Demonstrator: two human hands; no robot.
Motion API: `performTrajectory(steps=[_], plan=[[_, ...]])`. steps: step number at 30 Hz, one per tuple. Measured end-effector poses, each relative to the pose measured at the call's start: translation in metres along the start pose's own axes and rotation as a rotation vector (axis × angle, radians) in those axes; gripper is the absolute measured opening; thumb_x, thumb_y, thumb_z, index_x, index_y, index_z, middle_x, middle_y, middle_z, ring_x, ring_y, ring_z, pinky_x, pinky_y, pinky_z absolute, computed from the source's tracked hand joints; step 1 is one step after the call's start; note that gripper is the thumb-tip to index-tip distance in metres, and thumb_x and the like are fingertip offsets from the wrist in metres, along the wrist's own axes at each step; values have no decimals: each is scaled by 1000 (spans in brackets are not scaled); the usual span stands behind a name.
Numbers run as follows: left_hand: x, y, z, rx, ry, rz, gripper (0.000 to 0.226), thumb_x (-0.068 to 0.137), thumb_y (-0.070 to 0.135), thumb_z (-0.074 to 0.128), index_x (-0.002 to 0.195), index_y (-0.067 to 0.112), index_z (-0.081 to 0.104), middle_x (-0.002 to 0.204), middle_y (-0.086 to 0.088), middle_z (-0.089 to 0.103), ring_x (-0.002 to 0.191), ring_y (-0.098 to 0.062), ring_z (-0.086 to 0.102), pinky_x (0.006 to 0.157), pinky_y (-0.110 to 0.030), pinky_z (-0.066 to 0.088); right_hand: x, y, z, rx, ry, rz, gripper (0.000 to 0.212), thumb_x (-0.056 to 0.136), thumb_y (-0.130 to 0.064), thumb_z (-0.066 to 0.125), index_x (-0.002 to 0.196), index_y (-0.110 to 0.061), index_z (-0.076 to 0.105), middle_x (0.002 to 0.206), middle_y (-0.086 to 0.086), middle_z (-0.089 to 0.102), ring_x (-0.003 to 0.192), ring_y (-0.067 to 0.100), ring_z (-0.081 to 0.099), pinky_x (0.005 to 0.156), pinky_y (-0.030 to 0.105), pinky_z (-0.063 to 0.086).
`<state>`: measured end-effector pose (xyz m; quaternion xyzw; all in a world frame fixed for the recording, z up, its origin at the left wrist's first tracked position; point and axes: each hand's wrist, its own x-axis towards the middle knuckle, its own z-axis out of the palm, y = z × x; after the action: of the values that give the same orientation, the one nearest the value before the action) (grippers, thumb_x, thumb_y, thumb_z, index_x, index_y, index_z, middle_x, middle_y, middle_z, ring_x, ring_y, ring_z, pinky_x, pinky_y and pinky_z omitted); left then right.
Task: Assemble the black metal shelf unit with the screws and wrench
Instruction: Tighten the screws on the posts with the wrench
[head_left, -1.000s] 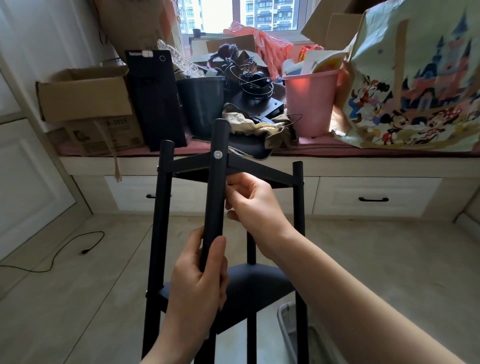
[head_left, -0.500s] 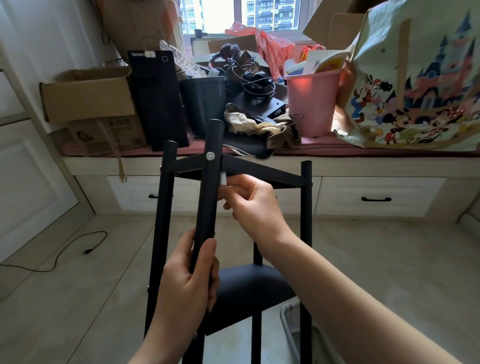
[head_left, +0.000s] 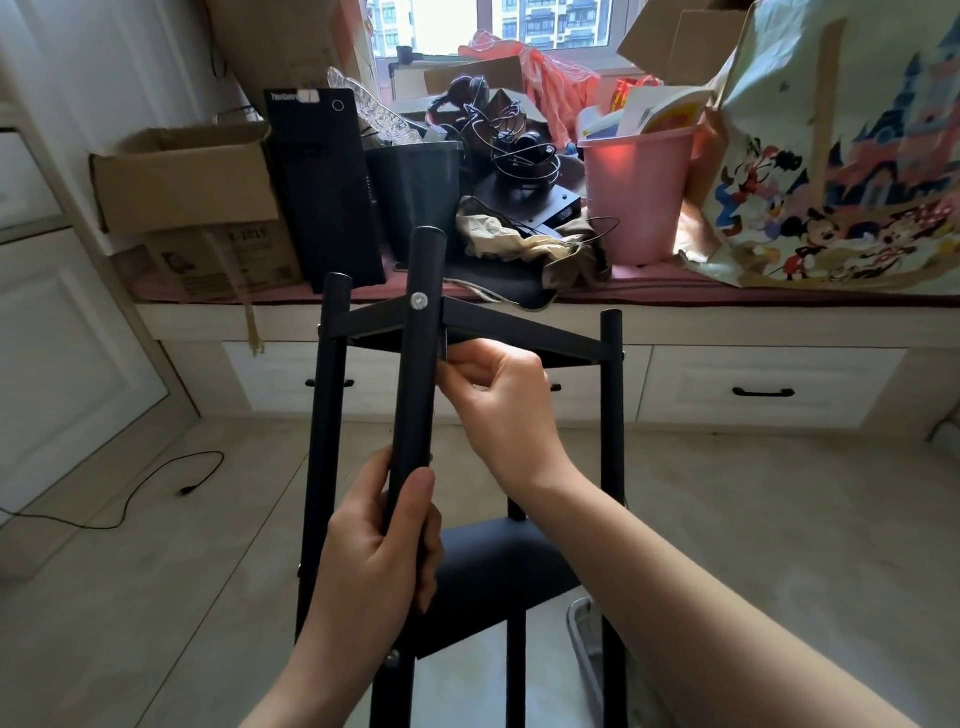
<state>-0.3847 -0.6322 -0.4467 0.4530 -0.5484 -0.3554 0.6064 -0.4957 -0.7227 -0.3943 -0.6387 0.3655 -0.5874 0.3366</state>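
Four posts (head_left: 415, 364), two shelves (head_left: 493, 577), two hands (head_left: 374, 561).

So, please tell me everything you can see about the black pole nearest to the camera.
The nearest pole is a round black tube, matte like painted metal, standing nearly upright and leaning slightly. A silver screw sits near its top, where the upper shelf meets it. The left hand grips it lower down; the right hand touches its right side below the screw.

Daylight floods from the blown-out window (head_left: 457, 23) behind — sharp focus, edges bowed by the wide lens.
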Motion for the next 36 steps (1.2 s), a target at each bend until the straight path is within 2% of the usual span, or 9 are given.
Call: performTrajectory(steps=[3,10,14,20,22,25,27,32,36], plan=[[-1,1,-1,16,-11,9,15,91,47,54,97,36,62,56,-1,51,38,-21,42,34,-24,37,0,2,2,-35,20,-26,3,88,-11,71,87,-11,74,78,-7,73,76,2,70,72,20,55],[-1,0,1,-6,-21,1,23,87,56,59,95,35,62,55,0,49,38,-20,41,34,-23,36,-2,10,14,-104,91,-56,8,89,-8,67,93,-8,73,83,-1,74,77,7,69,71,23,56],[-1,-3,1,-15,-31,11,27,84,58,57,98,35,63,54,-1,49,37,-20,42,35,-23,37,1,12,19,-123,111,-50,7,89,-5,66,91,-3,73,83,5,74,78,16,70,73,38,57],[0,-6,0,-13,-37,13,29,85,58,57,100,35,63,54,-1,49,36,-21,41,35,-23,37,4,13,20,-101,95,-42,12,91,-7,65,85,-2,74,77,7,73,74,22,68,72,43,54],[0,-6,0,-13,-30,13,29,85,58,57,101,35,63,53,-2,48,36,-22,40,35,-23,36,4,12,18,-104,80,-45,17,93,-10,63,81,-5,74,73,4,72,70,20,66,70,39,53],[1,-5,-1,-19,-14,8,28,84,57,57,100,36,64,53,-3,47,37,-23,40,34,-23,36,3,12,11,-114,44,-21,33,94,-10,61,62,-20,63,54,-16,61,56,6,58,55,15,43],[1,-4,-2,-22,-15,7,27,83,57,57,100,36,64,54,-2,47,38,-23,40,33,-24,36,2,11,7,-75,-10,47,29,96,-12,60,68,-19,66,56,-17,59,56,0,57,58,11,39],[1,-4,-3,-38,-25,-3,29,84,58,57,97,33,63,55,-3,47,38,-22,40,34,-23,36,4,4,-6,-89,-107,147,18,95,-19,60,83,-20,74,77,-4,70,76,11,64,70,28,50],[1,-4,-2,-48,-24,-3,31,84,57,57,96,29,62,55,-3,46,38,-22,39,34,-23,35,7,-3,-17,-110,-114,153,17,92,-20,62,83,-18,77,50,-15,54,56,9,49,60,31,42]])
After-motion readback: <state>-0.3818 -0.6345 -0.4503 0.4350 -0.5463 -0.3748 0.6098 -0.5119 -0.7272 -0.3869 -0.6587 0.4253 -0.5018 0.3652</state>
